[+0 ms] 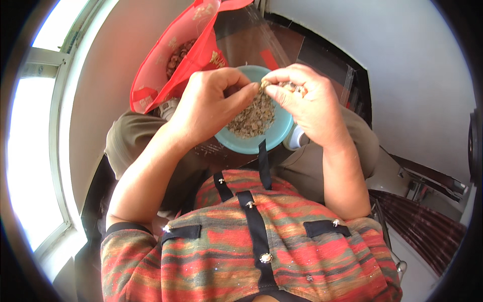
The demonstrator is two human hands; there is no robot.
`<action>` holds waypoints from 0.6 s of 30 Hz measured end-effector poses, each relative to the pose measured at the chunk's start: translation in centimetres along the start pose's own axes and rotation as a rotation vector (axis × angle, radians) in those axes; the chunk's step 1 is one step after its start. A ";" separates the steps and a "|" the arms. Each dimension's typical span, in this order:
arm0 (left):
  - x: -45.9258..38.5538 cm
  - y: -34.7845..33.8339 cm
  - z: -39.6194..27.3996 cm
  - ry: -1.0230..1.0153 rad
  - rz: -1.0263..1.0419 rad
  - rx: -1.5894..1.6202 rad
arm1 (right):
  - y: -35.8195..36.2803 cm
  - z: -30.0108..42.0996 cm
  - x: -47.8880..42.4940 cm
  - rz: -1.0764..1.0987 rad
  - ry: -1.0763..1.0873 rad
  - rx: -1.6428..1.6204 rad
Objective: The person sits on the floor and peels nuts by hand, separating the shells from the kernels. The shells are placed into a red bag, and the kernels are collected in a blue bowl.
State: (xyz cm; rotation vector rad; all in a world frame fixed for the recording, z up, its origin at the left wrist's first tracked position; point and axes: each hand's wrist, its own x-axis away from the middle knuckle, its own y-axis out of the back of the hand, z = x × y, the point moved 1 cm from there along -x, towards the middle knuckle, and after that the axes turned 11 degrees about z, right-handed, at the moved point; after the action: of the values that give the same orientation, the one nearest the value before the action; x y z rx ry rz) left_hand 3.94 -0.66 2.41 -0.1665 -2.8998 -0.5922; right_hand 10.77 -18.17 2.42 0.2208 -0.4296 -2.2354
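Over a light-blue plastic basin (282, 130), my left hand (220, 100) and my right hand (311, 100) meet at the fingertips. Between them they pinch a small, pale brown dried piece (265, 85), too small to name surely. More such pieces (296, 89) lie tucked in the curled fingers of my right hand. Below, a heap of dry, beige-brown flakes (251, 120) covers the basin's bottom. My left wrist and fingers hide part of the basin's left side.
A red non-woven bag (158, 70) gapes at the upper left, holding reddish-brown pieces (180, 56). Clear plastic sheeting (245, 34) lies behind the basin. By its right rim stands a white, round container (296, 136). A window (36, 151) is at left, a dark red curtain (422, 226) at right.
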 end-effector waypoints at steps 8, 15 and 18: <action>0.3 0.2 0.0 0.024 0.065 0.230 | -0.3 0.0 0.0 0.022 -0.059 -0.085; 0.4 0.0 -0.1 0.037 0.102 0.262 | -0.6 0.0 -0.1 0.039 -0.030 -0.039; 0.4 0.0 -0.2 0.011 0.088 0.225 | -0.7 0.1 0.0 0.049 -0.040 -0.026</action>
State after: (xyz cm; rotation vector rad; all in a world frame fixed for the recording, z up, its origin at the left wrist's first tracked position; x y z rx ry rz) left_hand 3.58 -0.69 2.63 -0.2572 -2.9026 -0.2494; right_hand 10.22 -17.67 2.26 0.1503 -0.4232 -2.1993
